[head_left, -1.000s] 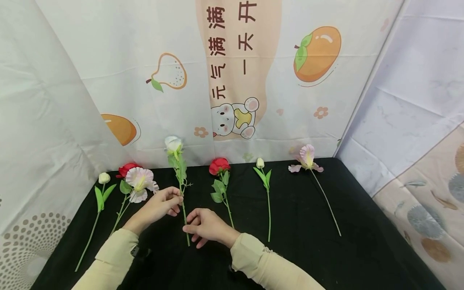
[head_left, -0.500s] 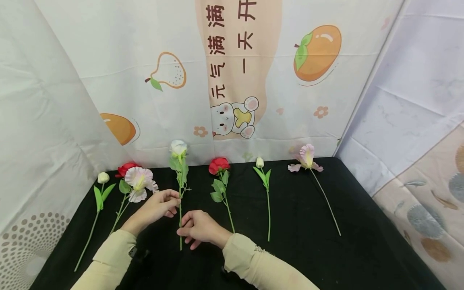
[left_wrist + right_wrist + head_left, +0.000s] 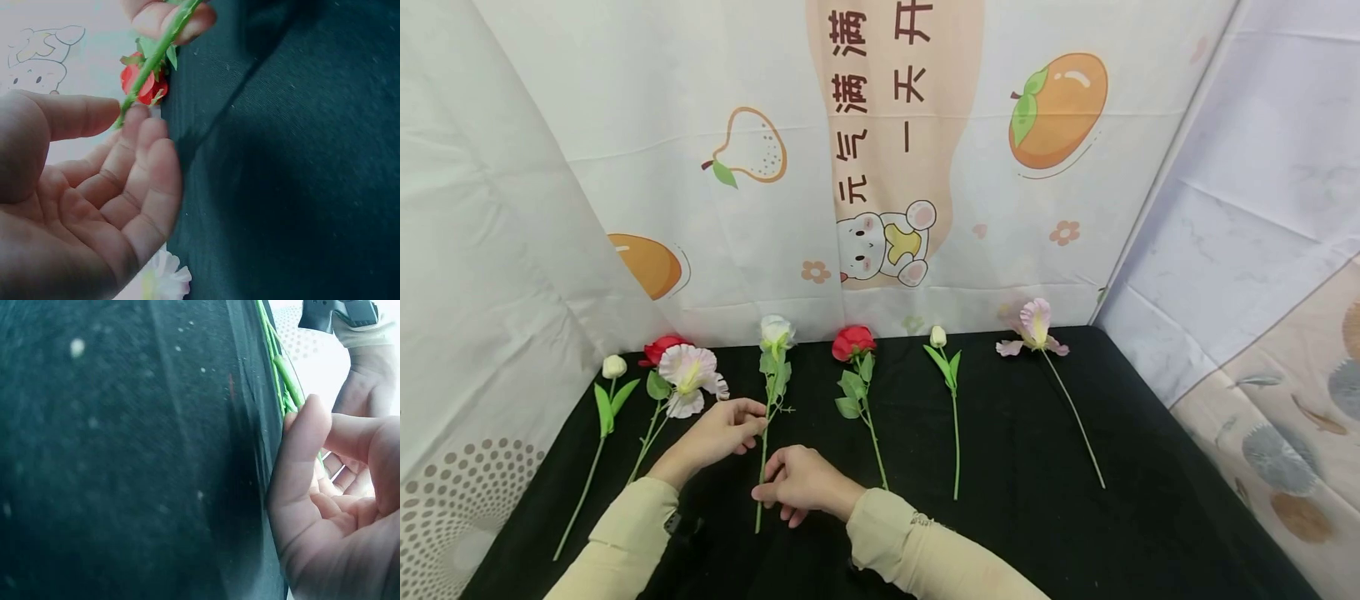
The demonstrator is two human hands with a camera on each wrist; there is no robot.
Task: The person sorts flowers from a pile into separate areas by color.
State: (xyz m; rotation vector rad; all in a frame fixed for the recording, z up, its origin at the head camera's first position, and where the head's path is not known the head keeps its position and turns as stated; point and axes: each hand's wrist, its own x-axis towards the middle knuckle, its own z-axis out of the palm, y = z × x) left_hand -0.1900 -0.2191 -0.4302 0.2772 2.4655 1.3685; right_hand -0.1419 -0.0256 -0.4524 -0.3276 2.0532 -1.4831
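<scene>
A white rose [image 3: 777,333] with a leafy green stem is held by both hands, its bloom toward the back wall. My left hand [image 3: 718,433] pinches the stem about midway between thumb and fingertips. Lower down, my right hand [image 3: 808,482] pinches it near the cut end, which sticks out below the fingers. In the left wrist view the green stem [image 3: 159,56] runs from the left fingertips up to the other hand, and a thin shadow falls on the cloth. The right wrist view shows the right thumb and forefinger [image 3: 297,456] together at the stem.
Left on the black cloth [image 3: 1000,533] lie a white tulip [image 3: 613,367], a red rose [image 3: 662,350] and a pale pink flower [image 3: 687,375]. To the right are another red rose [image 3: 853,343], a white tulip [image 3: 938,337] and a pink flower [image 3: 1035,325]. Printed curtains stand behind.
The white rose has come down and toward me, its bloom shifting slightly right and its stem end swinging left. My right hand moved left and nearer; my left hand shifted slightly the same way.
</scene>
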